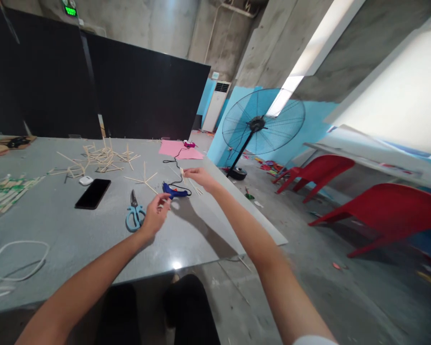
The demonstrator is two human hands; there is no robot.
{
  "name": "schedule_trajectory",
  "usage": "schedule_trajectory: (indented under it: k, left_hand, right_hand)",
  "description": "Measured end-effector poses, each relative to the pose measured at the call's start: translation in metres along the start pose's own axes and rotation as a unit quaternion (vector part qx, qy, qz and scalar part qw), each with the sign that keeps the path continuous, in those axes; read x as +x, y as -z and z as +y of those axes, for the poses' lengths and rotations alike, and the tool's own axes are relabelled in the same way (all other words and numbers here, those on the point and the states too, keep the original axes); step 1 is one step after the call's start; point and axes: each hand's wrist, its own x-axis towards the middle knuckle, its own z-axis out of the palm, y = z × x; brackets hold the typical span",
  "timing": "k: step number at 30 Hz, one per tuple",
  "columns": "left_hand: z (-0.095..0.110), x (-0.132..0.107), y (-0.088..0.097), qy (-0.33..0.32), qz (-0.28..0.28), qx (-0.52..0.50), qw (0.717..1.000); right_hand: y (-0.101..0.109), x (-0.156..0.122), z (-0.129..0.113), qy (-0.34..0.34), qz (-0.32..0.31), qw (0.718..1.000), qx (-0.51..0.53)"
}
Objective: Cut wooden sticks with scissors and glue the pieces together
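A blue hot glue gun (175,192) lies on the grey table with its black cord running back. My left hand (157,214) is at the near left of the gun, fingers loosely curled and thumb apart, with nothing visible in them. Beyond the gun, my right hand (200,177) has its fingertips together at a small pale piece that is too small to name. Thin wooden sticks (197,188) lie beneath that hand. Left of the gun are a joined stick figure (144,180) with several arms and blue-handled scissors (135,214).
Stick frameworks (106,155) stand at the back left. A phone (93,193), a white case (86,180), a bundle of sticks (9,194) and a white cable (17,278) occupy the left side. Pink paper (179,149) lies at the back. Beyond the table's right edge are a fan (256,124) and red chairs (391,211).
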Motion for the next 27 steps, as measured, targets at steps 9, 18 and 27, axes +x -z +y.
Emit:
schedule_trajectory:
  k: [9,18,27]
  left_hand:
    - [0.009,0.010,0.073,0.155,0.027,-0.159,0.975]
    - [-0.005,0.006,0.069,0.189,-0.002,-0.184,0.964]
    - [0.009,0.006,0.083,0.165,-0.103,-0.142,0.971]
  right_hand:
    - [-0.084,-0.072,-0.095,0.069,-0.128,0.871,0.469]
    - [-0.112,-0.096,-0.087,0.005,-0.182,0.809,0.559]
    - [-0.108,-0.094,-0.081,0.030,-0.232,0.784,0.575]
